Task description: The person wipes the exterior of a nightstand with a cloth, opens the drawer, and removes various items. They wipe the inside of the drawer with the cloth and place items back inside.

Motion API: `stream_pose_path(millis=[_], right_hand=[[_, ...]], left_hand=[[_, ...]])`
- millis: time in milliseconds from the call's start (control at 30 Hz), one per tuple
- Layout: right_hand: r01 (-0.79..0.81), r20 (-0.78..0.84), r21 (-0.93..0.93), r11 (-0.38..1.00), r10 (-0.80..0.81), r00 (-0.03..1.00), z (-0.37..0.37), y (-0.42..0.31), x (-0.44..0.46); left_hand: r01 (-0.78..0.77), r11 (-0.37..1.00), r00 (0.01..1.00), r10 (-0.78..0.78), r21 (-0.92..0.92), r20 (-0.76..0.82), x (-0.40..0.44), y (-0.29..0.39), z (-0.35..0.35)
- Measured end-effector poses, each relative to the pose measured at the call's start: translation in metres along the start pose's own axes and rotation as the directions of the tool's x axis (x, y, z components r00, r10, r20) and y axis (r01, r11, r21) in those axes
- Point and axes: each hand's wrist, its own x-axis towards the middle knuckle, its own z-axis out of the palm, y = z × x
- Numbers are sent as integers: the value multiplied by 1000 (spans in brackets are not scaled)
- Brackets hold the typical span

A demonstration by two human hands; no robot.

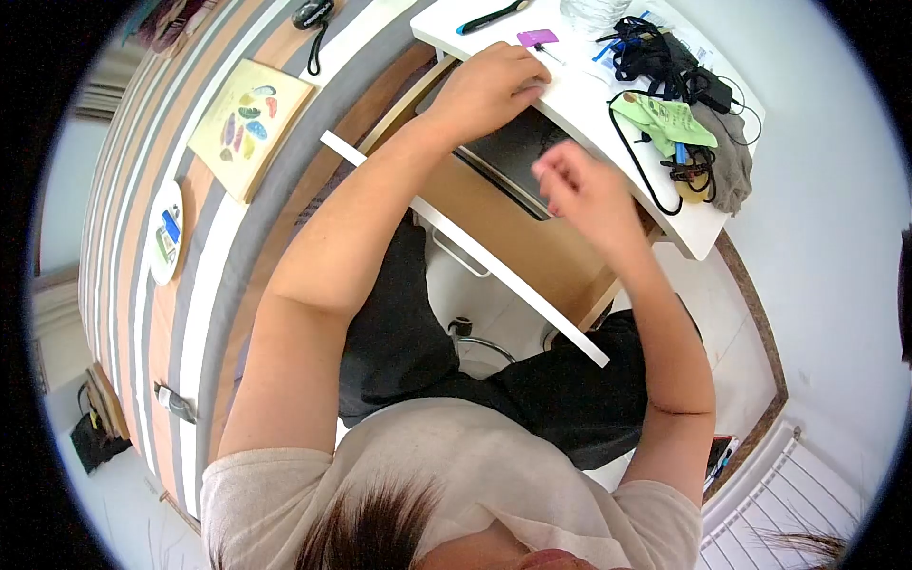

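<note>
My left hand (489,87) is at the near edge of the white desk (581,87), its fingers bent down together. A small pale bit shows at its fingertips, too indistinct to name. My right hand (581,190) hovers over the pulled-out drawer (522,233), fingers curled in and slightly blurred, with nothing visible in them. Inside the drawer lies a dark flat object (513,157), partly covered by my left hand and the desktop. Just beyond my left hand, a purple tag-like piece (537,38) lies on the desk, close to a dark pen-like tool with a blue end (489,17).
Tangled black cables (646,52), a green packet (670,122) and a grey cloth (730,157) crowd the desk's right side. On the striped bed at left lie a board with coloured shapes (249,128), an oval white dish (166,233) and a black strapped device (312,13).
</note>
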Motion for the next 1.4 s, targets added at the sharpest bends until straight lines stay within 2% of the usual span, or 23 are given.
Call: stream_pose_path(millis=[33,100,167,267,300,400,500,600,700,800,900,1000,1100,1300,1400], right_hand=[[-25,-1,-53,998,25,1000,7,8,-7],[-71,-10,-166,983,71,997,16,25,-19],[-104,-128,-66,992,95,987,21,53,-29],[-170,-276,93,981,189,942,22,93,-35],[-196,-318,149,969,234,918,23,101,-36],[-375,-148,473,798,491,859,24,107,-29],[-416,80,717,559,528,846,35,109,-16],[-417,93,800,431,598,796,39,99,-6],[-415,110,834,364,627,771,36,92,-2],[-431,128,824,367,620,774,32,88,-3],[-394,136,858,329,595,792,35,93,-1],[-361,122,886,290,605,787,35,89,1],[-363,130,890,276,609,782,32,83,2],[-391,100,841,375,601,793,34,88,1],[-425,87,728,538,542,836,37,102,4]], left_hand=[[11,1000,1000,-11,6,6,0,-1,-3],[166,985,986,-166,-45,5,-6,3,-15],[297,951,955,-295,-87,34,-10,-1,-27],[363,931,904,-364,51,222,-22,-11,-49],[343,937,907,-348,64,235,-29,-18,-49],[365,910,839,-414,200,352,-44,-37,-45],[380,861,822,-482,337,303,-56,-47,-37],[420,834,796,-528,357,297,-60,-52,-31],[404,836,829,-507,372,237,-63,-56,-24],[441,825,800,-540,354,262,-60,-59,-24],[397,834,802,-518,383,298,-60,-64,-21],[449,810,780,-562,377,277,-58,-58,-24],[437,813,790,-551,385,267,-56,-60,-25],[403,834,797,-522,378,304,-57,-68,-23],[390,845,808,-504,366,304,-58,-68,-25]])
